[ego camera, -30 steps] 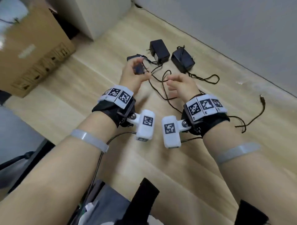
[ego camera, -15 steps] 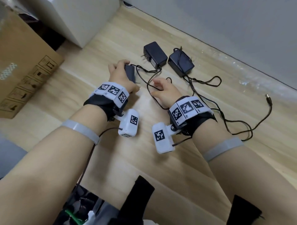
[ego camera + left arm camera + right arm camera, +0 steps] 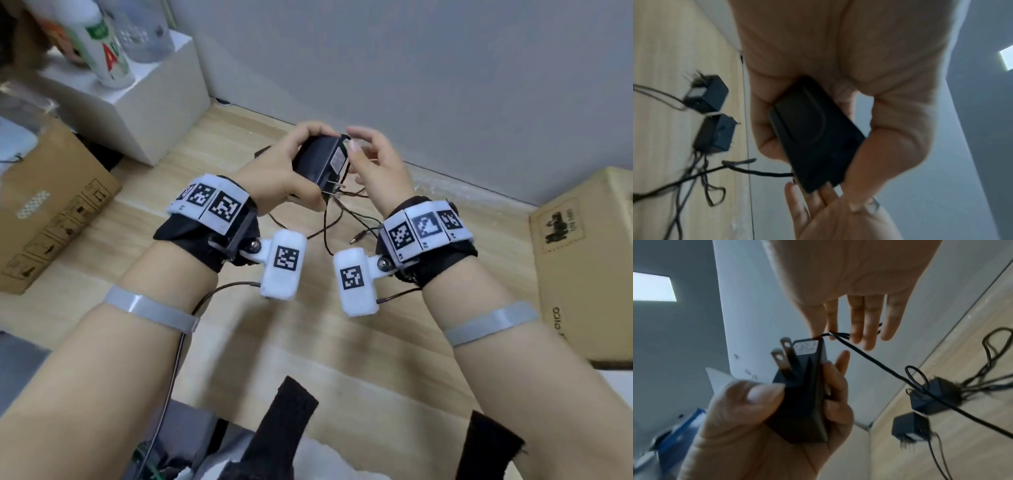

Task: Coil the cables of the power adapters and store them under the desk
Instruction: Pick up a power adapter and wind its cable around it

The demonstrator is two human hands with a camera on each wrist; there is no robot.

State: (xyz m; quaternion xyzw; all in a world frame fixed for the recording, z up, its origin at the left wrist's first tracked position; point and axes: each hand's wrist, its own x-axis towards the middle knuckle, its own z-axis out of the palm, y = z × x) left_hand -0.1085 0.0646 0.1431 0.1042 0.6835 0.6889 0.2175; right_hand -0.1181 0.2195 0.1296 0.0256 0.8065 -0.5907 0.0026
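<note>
My left hand [image 3: 284, 171] grips a black power adapter [image 3: 322, 164] in the air above the wooden floor, its two prongs [image 3: 783, 356] pointing out. Right beside it, my right hand [image 3: 376, 164] pinches the adapter's thin black cable [image 3: 869, 358] between thumb and forefinger where it leaves the body. The cable hangs down to the floor, and a barrel plug [image 3: 358, 236] lies between my wrists. Two more black adapters [image 3: 707, 94] [image 3: 715, 134] lie on the floor by the wall with their cables tangled; the head view hides them behind my hands.
A cardboard box [image 3: 51, 205] stands at the left and another [image 3: 582, 274] at the right. A white cabinet [image 3: 154, 113] with bottles [image 3: 106, 51] on it is at the back left. A grey wall [image 3: 411, 85] runs close behind the adapters.
My left hand has lifted the adapter off the floor. My right hand has come up to its cable end. The head view has tilted up towards the wall.
</note>
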